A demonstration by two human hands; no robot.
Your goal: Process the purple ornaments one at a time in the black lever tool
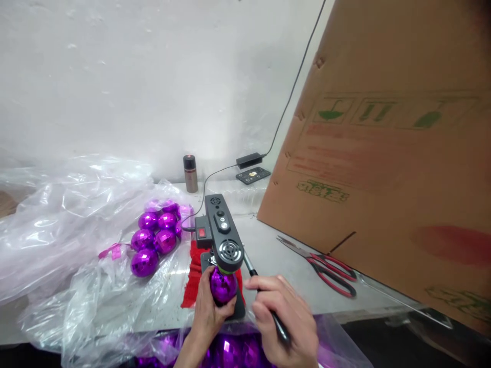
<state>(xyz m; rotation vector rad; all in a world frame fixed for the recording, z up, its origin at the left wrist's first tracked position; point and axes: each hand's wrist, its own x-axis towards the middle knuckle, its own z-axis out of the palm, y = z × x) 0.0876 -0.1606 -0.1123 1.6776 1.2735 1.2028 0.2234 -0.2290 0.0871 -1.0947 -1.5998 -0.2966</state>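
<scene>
My left hand (207,312) grips a shiny purple faceted ball (223,286) and holds it right under the round head of a small black machine (222,230) with a red switch. My right hand (284,319) is closed around a thin black-handled tool (280,327) whose metal shaft points up toward the machine's head. A red cloth (194,273) lies under the machine's base. Both hands are close together at the near table edge.
Several purple balls (155,235) lie on clear plastic sheeting (57,240) at the left. Red-handled scissors (326,266) lie to the right, beside a large leaning cardboard sheet (391,153). A small can (190,174), a power adapter (249,160) and a cable stand near the wall. More purple balls (233,352) fill a bag below the table edge.
</scene>
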